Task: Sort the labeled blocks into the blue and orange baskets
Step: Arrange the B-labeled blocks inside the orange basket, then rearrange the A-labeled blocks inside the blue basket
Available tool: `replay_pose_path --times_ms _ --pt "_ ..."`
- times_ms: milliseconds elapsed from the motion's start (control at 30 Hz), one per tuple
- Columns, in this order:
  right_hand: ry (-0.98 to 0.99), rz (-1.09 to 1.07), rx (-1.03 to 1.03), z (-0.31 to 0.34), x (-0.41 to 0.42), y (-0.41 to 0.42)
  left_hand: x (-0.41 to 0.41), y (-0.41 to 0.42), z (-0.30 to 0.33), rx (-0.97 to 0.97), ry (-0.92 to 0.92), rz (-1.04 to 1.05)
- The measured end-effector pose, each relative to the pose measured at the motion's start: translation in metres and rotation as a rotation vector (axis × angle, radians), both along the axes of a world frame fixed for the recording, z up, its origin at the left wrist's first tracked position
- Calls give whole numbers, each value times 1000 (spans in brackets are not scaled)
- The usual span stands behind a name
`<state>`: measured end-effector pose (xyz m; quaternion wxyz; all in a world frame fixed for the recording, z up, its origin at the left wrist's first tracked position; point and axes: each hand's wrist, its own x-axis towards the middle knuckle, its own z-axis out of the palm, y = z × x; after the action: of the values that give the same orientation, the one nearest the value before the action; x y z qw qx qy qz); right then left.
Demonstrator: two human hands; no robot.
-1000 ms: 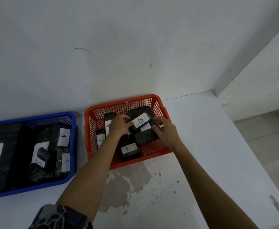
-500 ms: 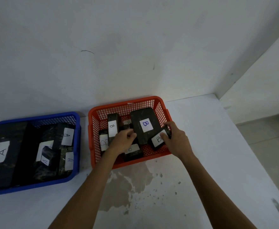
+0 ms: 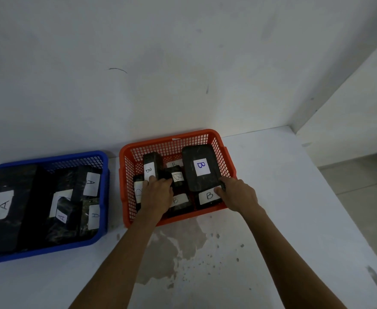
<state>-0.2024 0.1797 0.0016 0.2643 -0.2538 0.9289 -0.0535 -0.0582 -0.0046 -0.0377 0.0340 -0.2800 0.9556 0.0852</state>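
- Right hand: grip curled round the near-right block in the orange basket; fingers over its right end, white label reads "B" in dark ink.
- Left hand: down in the basket's left-middle, fingers bent over dark blocks; can't tell if the grip holds one or just rests on them.
- Just beyond right grip: big flat block, touching/overlapping the held one; label "B" in blue ink, letter turned sideways.
- Btwn the two hands: small block w/ white label, letter looks like "B", tilted. Nearer the viewer, another block labelled "B", partly under left hand.
- Beyond left grip: upright narrow block, label "B". Left of left grip: block by the basket wall, label part hidden by the hand, reads like "B".
- Far behind, a pale label peeks btwn blocks; writing too faint to read.
- Well left of left hand: blue basket, apart from orange one, both on the white tabletop.
- In blue basket: dark blocks, all legible labels "A": long block far left, block at back right, small tilted block mid, block near right.
- Tabletop near the forearms: brownish patch w/ worn paint and dark specks.
- White wall behind both baskets; a thin dark curved mark on it.
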Motion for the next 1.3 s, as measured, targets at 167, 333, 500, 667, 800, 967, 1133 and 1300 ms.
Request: replay_pose_path --times_ms 167,333,500,667,800,967,1133,1300 --pt "181 68 133 -4 12 -10 -2 1 -2 -76 -27 11" --pt "297 29 82 -11 23 -9 15 -6 14 -38 162 76" --pt "364 53 -53 -14 32 -4 68 -8 25 20 353 241" --pt "392 189 75 -10 33 -5 127 -6 25 -31 456 274" --pt "378 170 58 -11 40 -3 152 -10 29 -68 529 353" --pt "327 94 -332 -6 66 -11 177 -19 30 -38 530 394" --pt "125 129 -561 5 110 -44 200 -30 29 35 555 425" --pt "-98 182 -668 7 169 -93 246 -75 34 39 583 524"
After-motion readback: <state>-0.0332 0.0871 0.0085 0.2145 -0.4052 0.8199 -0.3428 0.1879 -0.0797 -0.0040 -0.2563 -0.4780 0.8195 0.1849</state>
